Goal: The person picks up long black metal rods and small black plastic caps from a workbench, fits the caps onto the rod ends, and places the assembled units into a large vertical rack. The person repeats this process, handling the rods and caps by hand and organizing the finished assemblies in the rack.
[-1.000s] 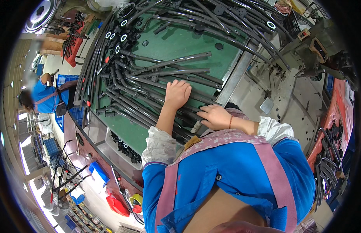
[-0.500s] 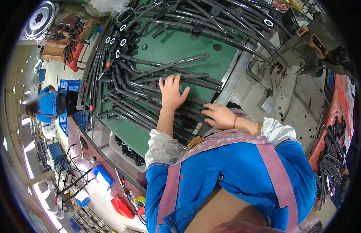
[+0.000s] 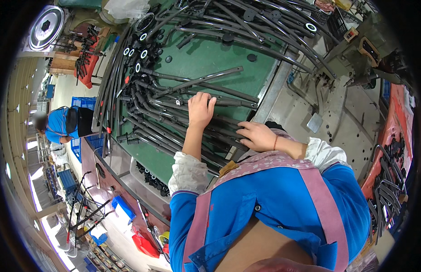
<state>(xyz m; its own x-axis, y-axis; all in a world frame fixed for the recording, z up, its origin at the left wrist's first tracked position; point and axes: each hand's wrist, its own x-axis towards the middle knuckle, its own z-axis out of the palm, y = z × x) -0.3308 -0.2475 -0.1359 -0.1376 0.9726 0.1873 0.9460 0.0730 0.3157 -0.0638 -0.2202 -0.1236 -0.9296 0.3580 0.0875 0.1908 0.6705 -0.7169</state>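
Note:
Bent black metal tubes (image 3: 174,81) lie in a loose bundle across the green tabletop (image 3: 199,56). My left hand (image 3: 201,111) is over the middle of the bundle, its fingers drawn together around a black tube (image 3: 235,103) that runs off to the right. Part of that grip is hidden by the hand itself. Closer to my body, my right hand (image 3: 259,136) rests with slightly parted fingers at the right ends of other tubes. Its fingertips touch them, and its thumb is hidden.
More long tubes (image 3: 246,40) are piled along the far side. Black fittings with white rings (image 3: 143,54) cluster at the left. A bin of black parts (image 3: 151,179) stands by the near left edge. At the right is a machine (image 3: 367,54); a person in blue (image 3: 60,124) works far left.
My left hand has gone from spread fingers to fingers closed together, a little nearer to me. My right hand stays in nearly the same place. The person at far left has shifted slightly.

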